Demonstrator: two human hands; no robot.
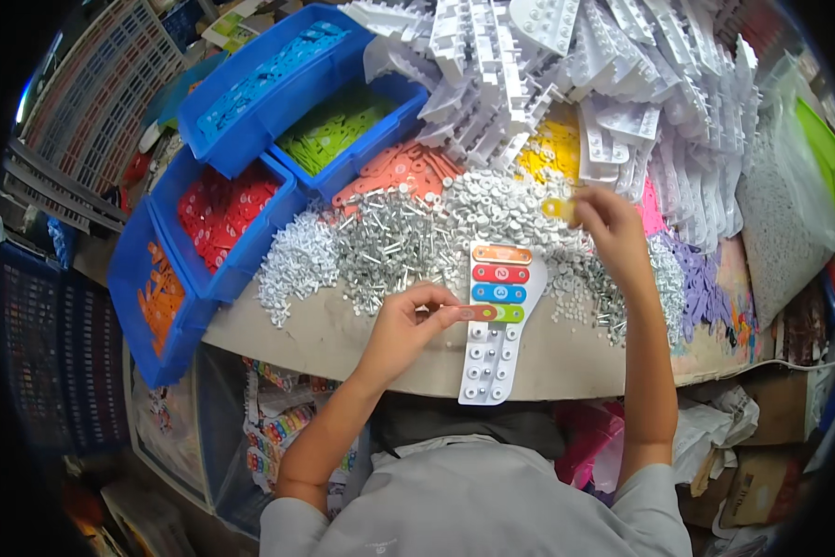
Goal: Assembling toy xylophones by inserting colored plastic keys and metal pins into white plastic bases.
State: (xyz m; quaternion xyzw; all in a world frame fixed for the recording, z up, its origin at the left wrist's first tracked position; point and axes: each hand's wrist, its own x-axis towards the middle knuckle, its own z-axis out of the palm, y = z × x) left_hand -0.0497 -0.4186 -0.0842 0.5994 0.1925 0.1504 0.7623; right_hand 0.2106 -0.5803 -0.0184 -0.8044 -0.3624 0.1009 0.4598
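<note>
On the table's near edge lies a white plastic xylophone-shaped base (484, 382) with round sockets along its lower half. Across its upper half run an orange bar (515, 253), a red bar (518, 274), a blue bar (482, 293) and a green bar (512, 314). My left hand (406, 325) pinches a coral bar (473, 314), which overlaps the left part of the green one. Farther right, my right hand (613, 227) is closed on the end of a yellow bar (554, 207), held above the heap of small metal and white parts.
Blue bins (215, 160) at the left hold sky-blue, green, red and orange bars. White bases (482, 74) are stacked high at the back. Piles of screws (390, 241), white pegs (297, 260), coral bars (404, 169) and purple bars (701, 292) cover the table (343, 336).
</note>
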